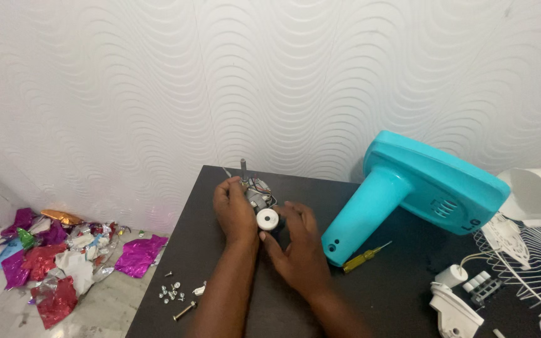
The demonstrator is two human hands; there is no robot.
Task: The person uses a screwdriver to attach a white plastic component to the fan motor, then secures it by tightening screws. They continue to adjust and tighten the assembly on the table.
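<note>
On the dark table [370,294], both hands' fingers wrap the small motor [257,199], hiding most of it.

1. Both forearms come up from the bottom edge of the head view, bare, and converge toward the middle of the frame
2. The left hand [234,211] lies farther forward, back of the hand up, fingers curled down and closed around what it grips
3. The left wrist is straight, in line with the forearm
4. The right hand [298,247] sits just beside the left and a little nearer the body, back of the hand up and turned slightly outward
5. The right thumb points toward the left hand; its fingers are bent in a loose clasp, tips hidden
6. The two hands touch or nearly touch at the thumbs
</note>
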